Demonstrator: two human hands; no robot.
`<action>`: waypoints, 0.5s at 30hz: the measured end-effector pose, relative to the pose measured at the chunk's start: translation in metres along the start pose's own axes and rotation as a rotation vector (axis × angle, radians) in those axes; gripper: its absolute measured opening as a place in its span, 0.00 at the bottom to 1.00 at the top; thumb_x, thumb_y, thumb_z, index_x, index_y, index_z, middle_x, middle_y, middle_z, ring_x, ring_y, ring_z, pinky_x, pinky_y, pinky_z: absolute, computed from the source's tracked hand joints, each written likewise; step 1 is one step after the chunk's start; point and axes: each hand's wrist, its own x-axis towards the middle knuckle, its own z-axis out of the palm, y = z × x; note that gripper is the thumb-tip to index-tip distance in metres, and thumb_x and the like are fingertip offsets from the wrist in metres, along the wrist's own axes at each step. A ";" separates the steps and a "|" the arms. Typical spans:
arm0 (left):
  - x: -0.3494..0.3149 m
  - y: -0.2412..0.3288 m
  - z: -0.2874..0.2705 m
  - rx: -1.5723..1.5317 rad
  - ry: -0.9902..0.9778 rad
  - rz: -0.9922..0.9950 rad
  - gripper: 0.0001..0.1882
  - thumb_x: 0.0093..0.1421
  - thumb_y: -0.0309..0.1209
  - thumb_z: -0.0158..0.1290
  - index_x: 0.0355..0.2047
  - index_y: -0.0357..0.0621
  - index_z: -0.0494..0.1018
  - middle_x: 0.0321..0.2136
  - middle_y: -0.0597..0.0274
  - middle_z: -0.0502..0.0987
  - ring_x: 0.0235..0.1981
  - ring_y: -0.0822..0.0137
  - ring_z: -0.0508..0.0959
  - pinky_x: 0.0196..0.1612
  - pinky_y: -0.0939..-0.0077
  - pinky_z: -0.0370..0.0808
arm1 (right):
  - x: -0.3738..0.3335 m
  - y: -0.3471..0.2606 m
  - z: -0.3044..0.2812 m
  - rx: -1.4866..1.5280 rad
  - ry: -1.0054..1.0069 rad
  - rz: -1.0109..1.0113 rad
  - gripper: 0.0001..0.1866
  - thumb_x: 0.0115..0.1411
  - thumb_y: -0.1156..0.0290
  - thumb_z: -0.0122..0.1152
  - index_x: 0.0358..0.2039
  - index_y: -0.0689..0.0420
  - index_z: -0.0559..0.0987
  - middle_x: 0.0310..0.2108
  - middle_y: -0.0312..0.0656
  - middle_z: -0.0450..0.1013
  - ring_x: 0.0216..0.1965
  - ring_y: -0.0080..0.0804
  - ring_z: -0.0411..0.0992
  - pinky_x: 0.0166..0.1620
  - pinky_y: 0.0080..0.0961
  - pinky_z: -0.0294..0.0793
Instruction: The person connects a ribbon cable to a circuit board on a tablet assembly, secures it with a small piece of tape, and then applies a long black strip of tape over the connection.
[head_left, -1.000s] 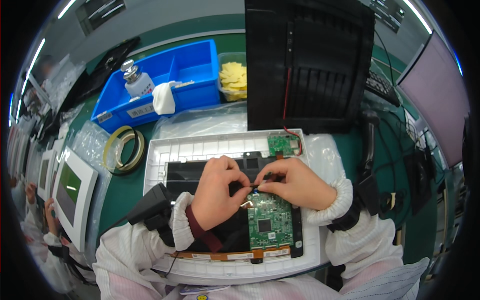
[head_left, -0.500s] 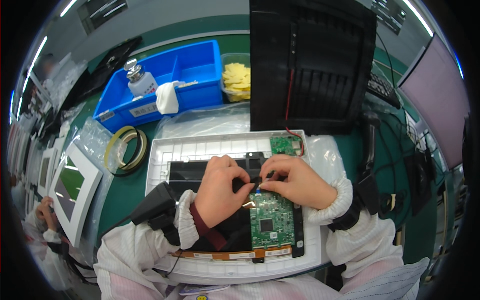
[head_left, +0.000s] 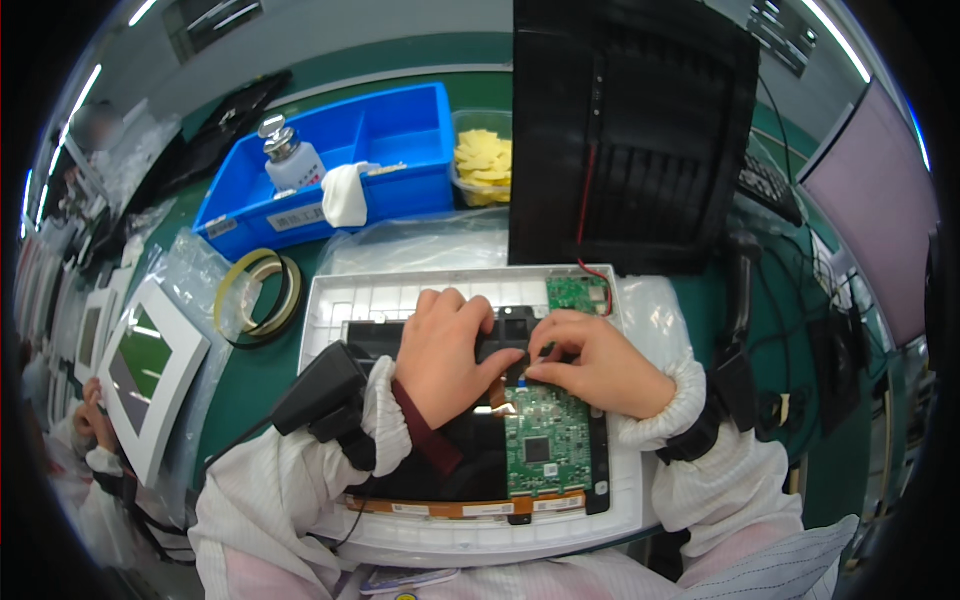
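A green circuit board (head_left: 549, 440) lies on a black display panel (head_left: 470, 465), set in a white plastic housing (head_left: 335, 298). My right hand (head_left: 598, 365) is closed in a pinch at the board's upper left corner, on a small blue-ended cable (head_left: 522, 382); its upper part is hidden by the fingertips. My left hand (head_left: 445, 352) rests over the panel, thumb stretched toward the right fingertips and set apart from the index finger, holding nothing visible. An orange flex strip (head_left: 440, 509) runs along the panel's near edge. A smaller green board (head_left: 577, 293) sits at the housing's far right.
A black cover (head_left: 635, 140) stands upright behind, joined by red wires. Left of it are a yellow-filled tub (head_left: 483, 160) and a blue divided bin (head_left: 400, 190) with a pump bottle (head_left: 292, 165). Tape rolls (head_left: 262, 298) and a white frame (head_left: 180, 340) lie left; a monitor (head_left: 875, 200) stands right.
My left hand has opened, its thumb and index finger parting and drawing back from the cable. My right hand keeps its pinch. The whole view has shifted slightly.
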 end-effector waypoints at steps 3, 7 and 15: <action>0.003 -0.003 0.001 0.025 -0.007 -0.016 0.14 0.42 0.33 0.61 0.26 0.43 0.68 0.25 0.58 0.67 0.33 0.55 0.65 0.36 0.67 0.64 | 0.001 0.001 0.001 0.024 0.005 0.000 0.07 0.48 0.76 0.62 0.27 0.65 0.74 0.30 0.41 0.67 0.26 0.24 0.69 0.32 0.17 0.69; 0.006 -0.006 -0.007 -0.053 0.021 0.151 0.09 0.45 0.27 0.56 0.28 0.43 0.71 0.29 0.59 0.69 0.35 0.56 0.67 0.37 0.67 0.65 | 0.001 0.003 0.001 0.079 0.011 0.009 0.07 0.48 0.76 0.62 0.27 0.65 0.74 0.30 0.41 0.67 0.26 0.23 0.69 0.31 0.17 0.69; -0.003 -0.009 -0.031 0.185 -0.335 0.638 0.22 0.42 0.23 0.50 0.42 0.46 0.73 0.41 0.67 0.72 0.46 0.64 0.68 0.44 0.71 0.63 | 0.000 -0.002 0.000 0.043 -0.014 0.053 0.06 0.48 0.78 0.61 0.27 0.62 0.73 0.29 0.35 0.66 0.27 0.18 0.67 0.31 0.13 0.67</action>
